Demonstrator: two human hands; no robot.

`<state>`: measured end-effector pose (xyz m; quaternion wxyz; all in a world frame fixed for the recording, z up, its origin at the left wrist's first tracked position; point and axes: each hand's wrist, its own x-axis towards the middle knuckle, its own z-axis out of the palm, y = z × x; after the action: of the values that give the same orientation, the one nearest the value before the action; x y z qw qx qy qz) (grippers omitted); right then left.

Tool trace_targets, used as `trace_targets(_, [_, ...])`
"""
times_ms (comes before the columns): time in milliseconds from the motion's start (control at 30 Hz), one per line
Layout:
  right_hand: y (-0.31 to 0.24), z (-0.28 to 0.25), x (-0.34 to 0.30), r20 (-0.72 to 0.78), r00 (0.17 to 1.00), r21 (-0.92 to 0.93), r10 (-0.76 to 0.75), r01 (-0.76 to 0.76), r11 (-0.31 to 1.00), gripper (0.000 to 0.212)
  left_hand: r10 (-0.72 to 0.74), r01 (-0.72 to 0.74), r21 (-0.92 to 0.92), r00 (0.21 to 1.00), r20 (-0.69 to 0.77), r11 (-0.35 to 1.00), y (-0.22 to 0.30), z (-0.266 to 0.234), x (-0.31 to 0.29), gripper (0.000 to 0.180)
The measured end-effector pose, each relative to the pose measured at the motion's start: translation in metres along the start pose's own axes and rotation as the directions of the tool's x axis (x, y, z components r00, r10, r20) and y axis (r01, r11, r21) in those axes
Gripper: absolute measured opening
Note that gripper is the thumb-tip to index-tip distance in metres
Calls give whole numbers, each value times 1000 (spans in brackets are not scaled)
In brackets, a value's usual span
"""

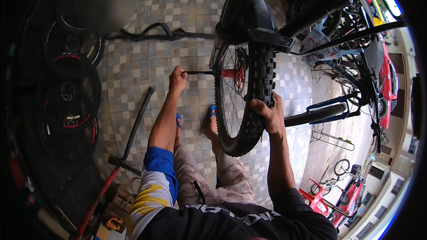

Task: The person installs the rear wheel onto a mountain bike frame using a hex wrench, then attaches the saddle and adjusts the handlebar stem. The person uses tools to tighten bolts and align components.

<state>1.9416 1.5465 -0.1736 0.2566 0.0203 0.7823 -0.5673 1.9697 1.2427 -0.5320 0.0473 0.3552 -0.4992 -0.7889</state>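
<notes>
The left hand (179, 79) pinches a black rod's (199, 73) outer end; the right hand (274, 118) clasps the knobby wheel (254, 126). The wheel stands between them, its far part at the fork (241, 6). The rod, largely outside the red hub (228, 74), seems unseated; whether fitting or removal is unclear.

we hold a spoked wheel (259, 90) upright on edge, its black tyre (263, 69) thickly knobbed, its hub (227, 74) red; from the left, our thin, straight black rod (199, 72) points sideways toward that hub.
</notes>
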Motion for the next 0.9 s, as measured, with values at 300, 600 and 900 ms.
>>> trace_targets(300, [-16, 1, -2, 93, 996, -17, -7, 9, 1000, 65, 115, -98, 242, 992, -59, 965, 7, 8, -14, 18])
trace_targets(600, [24, -11, -26, 2, 1000, -108, 24, -24, 994, 75, -102, 95, 250, 995, 19, 964, 8, 61, -18, 24])
trace_targets(900, [31, -14, -12, -10, 998, -77, 63, -64, 995, 77, -56, -55, 500, 977, 205, 864, -41, 100, -24, 55])
